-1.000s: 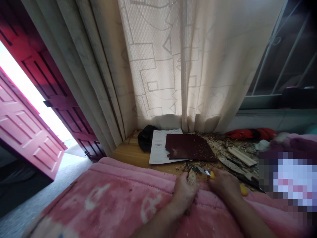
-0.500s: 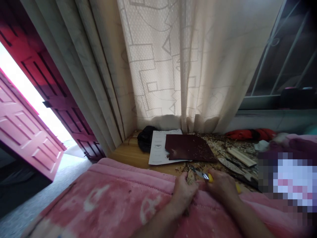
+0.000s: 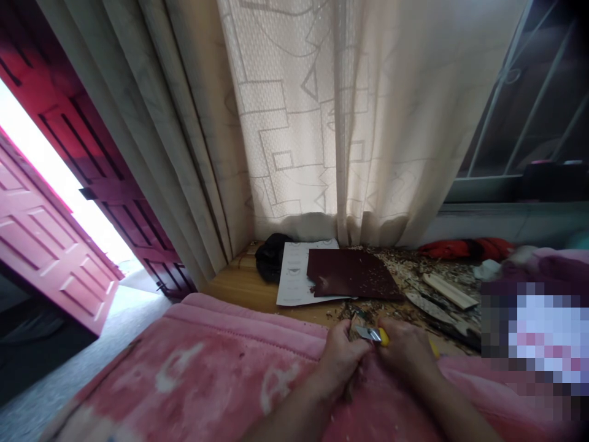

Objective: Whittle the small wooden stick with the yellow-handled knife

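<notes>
My left hand and my right hand sit close together above a pink quilted blanket over my lap. The right hand grips a yellow-handled carving knife, its steel blade pointing left toward the left hand. The left hand holds a small piece of pale wood, mostly hidden by my fingers and the blade. Just beyond the hands, wood shavings litter the table.
On the wooden table lie a dark sandpaper sheet, white paper and a pale wood strip. A black cloth and red cloth lie by the curtain. A red door stands left.
My right hand and the knife have moved left, closer to my left hand. The blade now sits over the wood, which shows less than before.
</notes>
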A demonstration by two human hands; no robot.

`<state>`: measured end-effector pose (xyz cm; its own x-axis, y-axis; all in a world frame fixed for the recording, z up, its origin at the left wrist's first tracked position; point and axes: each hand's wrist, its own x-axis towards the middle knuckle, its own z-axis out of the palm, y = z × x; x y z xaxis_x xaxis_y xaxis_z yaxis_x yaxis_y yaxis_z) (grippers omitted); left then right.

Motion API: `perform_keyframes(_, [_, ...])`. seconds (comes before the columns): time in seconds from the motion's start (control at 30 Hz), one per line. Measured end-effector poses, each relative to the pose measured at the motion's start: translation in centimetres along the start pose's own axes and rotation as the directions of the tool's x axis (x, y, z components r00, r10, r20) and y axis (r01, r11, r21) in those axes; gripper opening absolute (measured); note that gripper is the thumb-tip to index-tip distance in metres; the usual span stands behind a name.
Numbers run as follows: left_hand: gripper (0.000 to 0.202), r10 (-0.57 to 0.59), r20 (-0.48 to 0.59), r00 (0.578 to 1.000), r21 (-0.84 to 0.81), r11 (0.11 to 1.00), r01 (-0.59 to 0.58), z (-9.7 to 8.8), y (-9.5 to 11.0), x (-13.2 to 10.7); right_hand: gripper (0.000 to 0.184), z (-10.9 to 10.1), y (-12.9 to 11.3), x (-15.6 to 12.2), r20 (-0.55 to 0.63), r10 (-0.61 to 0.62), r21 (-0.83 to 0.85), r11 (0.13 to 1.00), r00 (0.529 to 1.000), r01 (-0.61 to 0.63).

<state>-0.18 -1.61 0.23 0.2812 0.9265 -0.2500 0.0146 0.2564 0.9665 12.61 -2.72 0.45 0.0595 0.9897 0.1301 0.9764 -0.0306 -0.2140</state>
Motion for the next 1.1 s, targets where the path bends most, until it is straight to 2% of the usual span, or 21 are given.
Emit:
perform_keyframes(0.2, [0.015,0.006,0.014,1.000,-0.033,0.999,-0.006,0.2,0.3,-0.2,0.016,-0.7,-0.5,-0.2,0.031,0.029,-0.011,1.000,0.999,-0.028])
perform_keyframes(0.57, [0.013,-0.022,0.086,0.996,-0.082,0.996,0.029,0.2,1.0,-0.6,0.020,0.4,-0.1,-0.2,0.003,0.036,-0.040,0.999,0.999,-0.036])
perform_keyframes(0.8, [0.012,-0.048,0.113,0.992,-0.070,0.996,0.056,0.3,1.1,-0.5,0.024,-0.6,-0.6,-0.5,0.080,0.109,-0.060,0.993,0.991,-0.104])
perform_keyframes(0.93, [0.010,-0.058,0.144,0.988,-0.100,0.992,0.073,0.3,1.0,-0.8,0.026,0.0,0.4,-0.1,0.070,0.111,-0.038,0.993,0.991,-0.109])
perform_keyframes(1.03, [0.011,-0.045,0.206,0.977,-0.107,0.992,0.068,0.4,1.0,-1.2,0.027,0.8,1.7,0.5,0.051,0.174,-0.053,0.984,0.983,-0.171])
perform_keyframes(1.1, [0.012,-0.037,0.199,0.979,-0.106,0.993,0.059,0.4,1.0,-1.3,0.025,1.2,2.4,0.9,0.043,0.204,-0.054,0.978,0.978,-0.202])
